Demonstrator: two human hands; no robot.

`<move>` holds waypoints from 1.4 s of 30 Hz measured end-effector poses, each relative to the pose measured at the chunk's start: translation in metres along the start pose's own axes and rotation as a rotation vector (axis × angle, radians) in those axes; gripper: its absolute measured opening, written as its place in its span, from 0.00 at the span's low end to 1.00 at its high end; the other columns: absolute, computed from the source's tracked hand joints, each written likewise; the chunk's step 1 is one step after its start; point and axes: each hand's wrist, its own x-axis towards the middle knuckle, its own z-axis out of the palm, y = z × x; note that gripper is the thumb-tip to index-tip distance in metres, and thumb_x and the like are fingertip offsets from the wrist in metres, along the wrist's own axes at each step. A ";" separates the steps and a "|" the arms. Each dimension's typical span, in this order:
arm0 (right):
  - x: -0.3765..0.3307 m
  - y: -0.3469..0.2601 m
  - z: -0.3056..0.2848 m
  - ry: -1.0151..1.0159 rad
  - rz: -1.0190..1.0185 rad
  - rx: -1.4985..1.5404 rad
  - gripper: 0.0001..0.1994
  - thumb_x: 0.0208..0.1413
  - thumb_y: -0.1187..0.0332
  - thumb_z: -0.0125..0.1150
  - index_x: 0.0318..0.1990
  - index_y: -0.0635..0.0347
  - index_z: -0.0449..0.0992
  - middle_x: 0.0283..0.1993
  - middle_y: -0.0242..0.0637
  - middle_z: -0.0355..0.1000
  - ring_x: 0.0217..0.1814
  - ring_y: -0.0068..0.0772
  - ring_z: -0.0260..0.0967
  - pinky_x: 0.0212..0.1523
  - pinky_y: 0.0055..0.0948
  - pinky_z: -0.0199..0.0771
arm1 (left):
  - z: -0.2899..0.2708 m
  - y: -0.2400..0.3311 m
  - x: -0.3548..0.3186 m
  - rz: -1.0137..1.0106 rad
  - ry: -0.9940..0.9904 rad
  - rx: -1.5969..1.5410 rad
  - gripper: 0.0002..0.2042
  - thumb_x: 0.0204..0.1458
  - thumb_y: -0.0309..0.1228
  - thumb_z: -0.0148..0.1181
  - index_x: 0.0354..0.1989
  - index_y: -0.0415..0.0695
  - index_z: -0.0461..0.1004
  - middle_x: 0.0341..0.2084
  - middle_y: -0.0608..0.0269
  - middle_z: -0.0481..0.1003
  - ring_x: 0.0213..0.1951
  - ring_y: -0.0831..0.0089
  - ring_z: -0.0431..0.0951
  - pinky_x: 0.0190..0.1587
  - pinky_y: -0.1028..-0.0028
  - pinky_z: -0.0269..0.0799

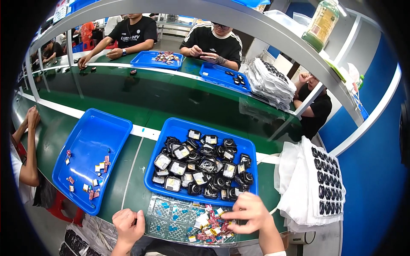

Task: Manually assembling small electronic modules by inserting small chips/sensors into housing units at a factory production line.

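My left hand [129, 226] is curled closed beside the left edge of a clear plastic tray [159, 227], its thumb upright. Whatever its fingers may hold is hidden. My right hand [251, 214] hovers with fingers apart at the right side of a pile of small red circuit boards with white and yellow parts [210, 228]. That pile lies on the right part of the clear tray. Just beyond, a blue tray [255, 170] is heaped with black square device housings [208, 164], some showing pale inner faces, others a round black back.
At left, another blue tray [92, 132] holds several scattered small boards. White sheets with rows of black housings [328, 183] are stacked at right. Across the green table [141, 91], people work near blue trays [145, 64]. A grey shelf beam [171, 9] crosses above.
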 end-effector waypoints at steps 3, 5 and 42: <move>0.010 -0.010 0.024 -0.195 -0.052 -0.003 0.10 0.42 0.60 0.69 0.31 0.54 0.79 0.23 0.27 0.60 0.24 0.28 0.58 0.27 0.28 0.54 | -0.001 0.001 0.001 -0.020 -0.010 0.020 0.16 0.40 0.19 0.61 0.10 0.43 0.60 0.06 0.65 0.56 0.09 0.66 0.57 0.15 0.70 0.49; 0.004 -0.006 0.028 -0.170 -0.072 -0.005 0.13 0.41 0.59 0.70 0.34 0.53 0.80 0.23 0.26 0.61 0.24 0.27 0.58 0.26 0.28 0.53 | -0.001 0.001 0.002 -0.024 -0.009 0.038 0.16 0.40 0.19 0.61 0.10 0.43 0.60 0.06 0.65 0.56 0.09 0.66 0.57 0.15 0.70 0.49; -0.010 0.002 0.041 0.128 0.251 0.414 0.10 0.47 0.75 0.68 0.38 0.64 0.80 0.30 0.38 0.77 0.26 0.29 0.72 0.27 0.25 0.70 | -0.002 0.002 -0.001 -0.019 0.017 0.036 0.17 0.40 0.18 0.60 0.09 0.43 0.58 0.06 0.64 0.55 0.09 0.66 0.57 0.15 0.69 0.48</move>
